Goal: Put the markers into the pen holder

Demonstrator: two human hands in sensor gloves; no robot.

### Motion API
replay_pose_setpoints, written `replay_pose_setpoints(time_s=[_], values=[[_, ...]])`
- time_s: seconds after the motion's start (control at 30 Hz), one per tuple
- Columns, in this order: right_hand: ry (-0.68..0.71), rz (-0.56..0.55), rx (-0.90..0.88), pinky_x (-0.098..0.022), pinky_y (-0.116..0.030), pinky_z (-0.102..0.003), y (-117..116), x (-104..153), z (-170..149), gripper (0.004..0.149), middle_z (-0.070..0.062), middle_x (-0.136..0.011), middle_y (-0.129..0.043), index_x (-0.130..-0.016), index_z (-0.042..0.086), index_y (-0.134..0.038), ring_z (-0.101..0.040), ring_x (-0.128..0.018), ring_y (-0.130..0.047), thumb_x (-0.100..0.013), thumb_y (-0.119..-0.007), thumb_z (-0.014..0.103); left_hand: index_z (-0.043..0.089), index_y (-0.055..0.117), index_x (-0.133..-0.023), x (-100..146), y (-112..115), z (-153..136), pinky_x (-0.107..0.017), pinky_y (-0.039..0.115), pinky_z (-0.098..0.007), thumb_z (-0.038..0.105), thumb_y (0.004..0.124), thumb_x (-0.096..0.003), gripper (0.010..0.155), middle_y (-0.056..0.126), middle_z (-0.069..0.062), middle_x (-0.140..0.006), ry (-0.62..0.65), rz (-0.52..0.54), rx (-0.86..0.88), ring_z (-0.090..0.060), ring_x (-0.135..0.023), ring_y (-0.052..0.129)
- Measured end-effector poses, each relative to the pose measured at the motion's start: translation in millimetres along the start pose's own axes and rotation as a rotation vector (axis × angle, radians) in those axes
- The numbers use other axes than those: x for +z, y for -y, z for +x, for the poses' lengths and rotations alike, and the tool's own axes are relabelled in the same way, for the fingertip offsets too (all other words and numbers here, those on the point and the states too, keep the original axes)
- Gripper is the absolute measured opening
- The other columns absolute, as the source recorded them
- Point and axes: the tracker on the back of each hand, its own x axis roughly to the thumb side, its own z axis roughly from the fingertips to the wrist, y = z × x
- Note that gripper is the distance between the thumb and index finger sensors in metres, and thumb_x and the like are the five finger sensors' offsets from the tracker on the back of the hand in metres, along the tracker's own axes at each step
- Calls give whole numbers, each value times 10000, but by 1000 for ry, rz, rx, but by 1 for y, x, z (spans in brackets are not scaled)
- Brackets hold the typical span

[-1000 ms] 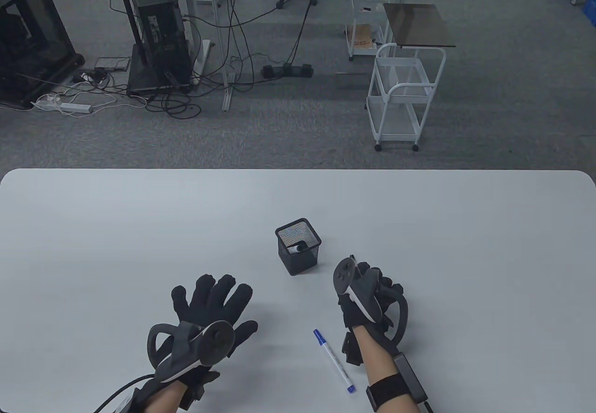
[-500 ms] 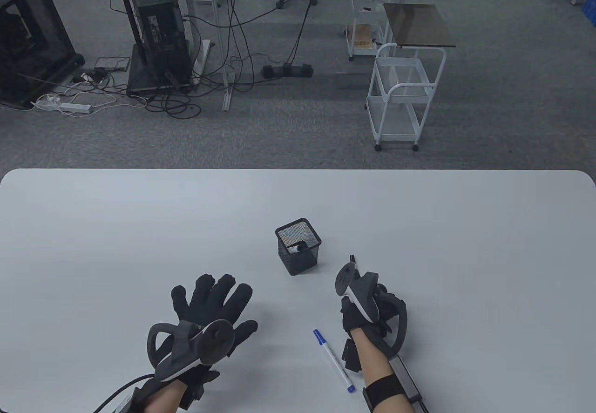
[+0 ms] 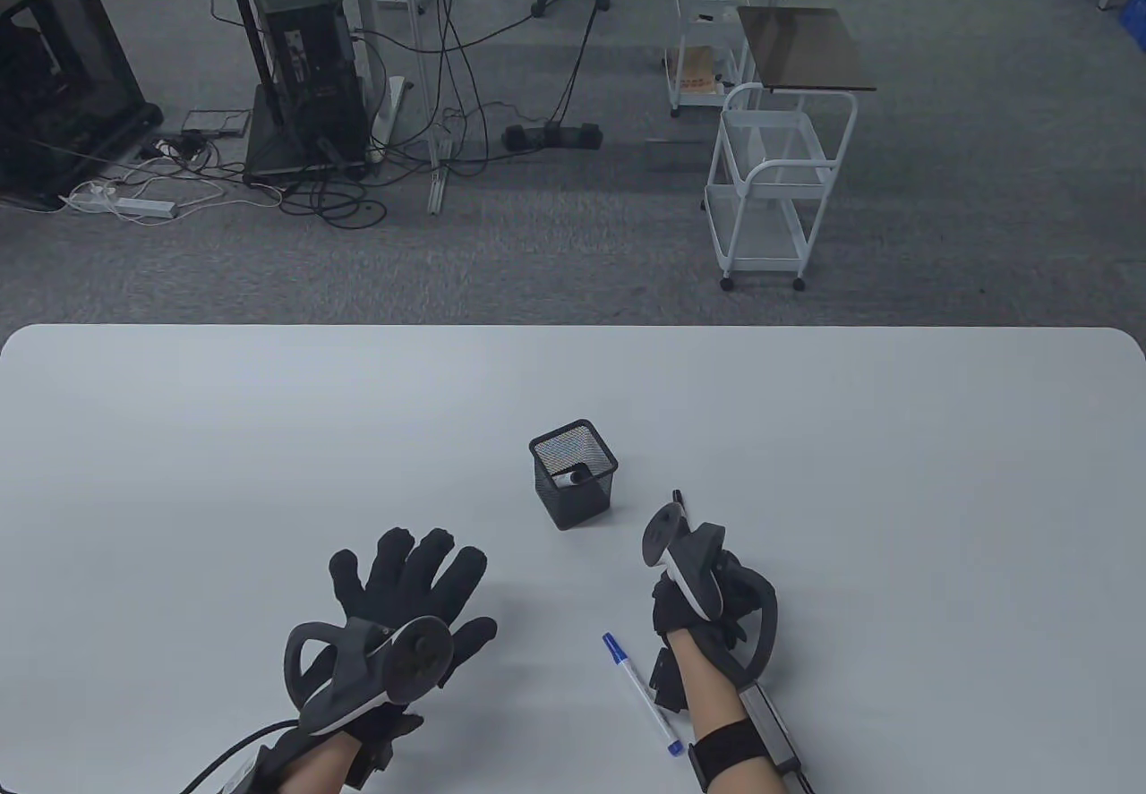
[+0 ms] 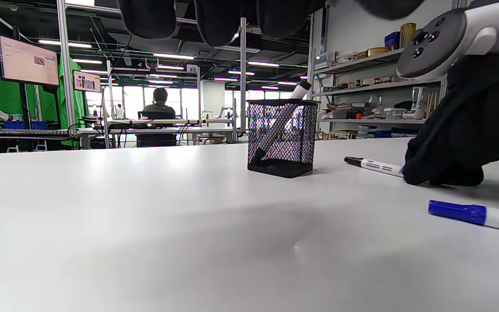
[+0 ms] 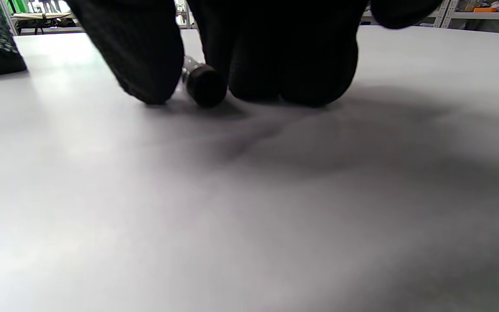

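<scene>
A black mesh pen holder [image 3: 574, 472] stands mid-table with one white marker [image 3: 571, 476] leaning inside it. My right hand [image 3: 707, 584] is just right of the holder, curled down over a black-capped marker whose tip [image 3: 678, 496] sticks out beyond the tracker. In the right wrist view my fingers [image 5: 145, 56] pinch this marker's end [image 5: 204, 86] from both sides while it lies on the table. A blue-capped marker [image 3: 643, 694] lies left of my right wrist. My left hand [image 3: 403, 597] rests flat with fingers spread, empty.
The white table [image 3: 269, 436] reaches its far edge well behind the holder. In the left wrist view the holder [image 4: 282, 136], the black-capped marker [image 4: 373, 164] and the blue-capped marker [image 4: 474, 214] all lie to the right.
My right hand has drawn slightly back and lower, its fingers curling in around the black-capped marker. The left hand, the holder and the blue-capped marker have not moved.
</scene>
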Motion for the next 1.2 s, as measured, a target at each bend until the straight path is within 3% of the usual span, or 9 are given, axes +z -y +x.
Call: replay_pose_setpoints(time_s=[0.4, 0.6, 1.2], values=[[10, -36, 32, -620, -520, -704, 1, 0, 3, 556, -227, -813, -892, -993, -13, -723, -395, -706, -912, -573, -815, 339, 449, 390, -1211, 0, -1, -2, -762, 252, -812, 708, 514, -554, 717, 368, 5, -1343, -6, 6, 5, -486, -1255, 376], [30, -15, -57, -622, -531, -700, 8, 1, -7, 552, -203, -831, -885, -989, 8, -717, -383, -719, -922, -572, -818, 356, 451, 388, -1211, -1, -1, -2, -763, 252, -812, 708, 513, -554, 716, 367, 6, -1343, -6, 4, 3, -486, -1255, 377], [86, -246, -178, -637, -496, -708, 94, 40, -39, 512, -210, -909, -802, -1054, 81, -697, -403, -754, -872, -610, -766, 327, 452, 387, -1211, 0, -2, -2, -766, 254, -809, 711, 511, -553, 718, 365, 9, -1343, -1, 18, 13, -481, -1258, 376]])
